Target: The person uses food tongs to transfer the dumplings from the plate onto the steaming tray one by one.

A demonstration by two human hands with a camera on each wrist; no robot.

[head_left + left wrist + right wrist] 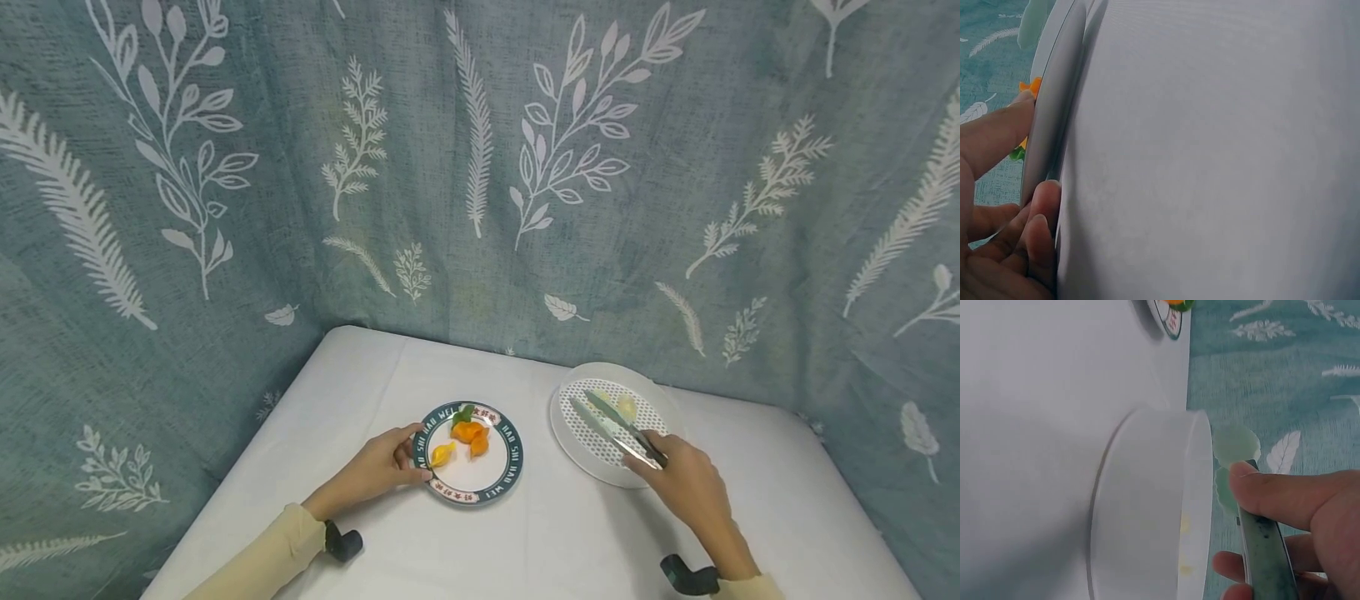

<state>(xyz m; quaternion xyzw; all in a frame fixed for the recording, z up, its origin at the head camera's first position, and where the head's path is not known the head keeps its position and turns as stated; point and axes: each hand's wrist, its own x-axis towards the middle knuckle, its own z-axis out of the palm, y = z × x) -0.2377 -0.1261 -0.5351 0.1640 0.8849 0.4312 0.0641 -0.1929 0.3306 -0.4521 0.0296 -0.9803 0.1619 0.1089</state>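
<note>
My left hand (pixel 378 462) grips the left rim of a round plate (pixel 491 479), thumb on top and some fingers curled under the edge, as the left wrist view shows. On the plate lie two orange pepper-like pieces (pixel 468 432), one with a green leafy top, and a yellow one (pixel 442 454). My right hand (pixel 690 483) holds a pair of tongs (pixel 609 421) with pale green scalloped tips (pixel 1236 447). The tongs hang over a round white bowl (pixel 1138 506) with a perforated insert (pixel 581 417). Pale yellow pieces (pixel 627 407) sit on that insert, near the tongs.
A white cloth (pixel 525 550) covers the table. Green leaf-patterned curtain fabric (pixel 450 167) hangs behind the table and at both sides. Each wrist bears a small black camera (pixel 343 542).
</note>
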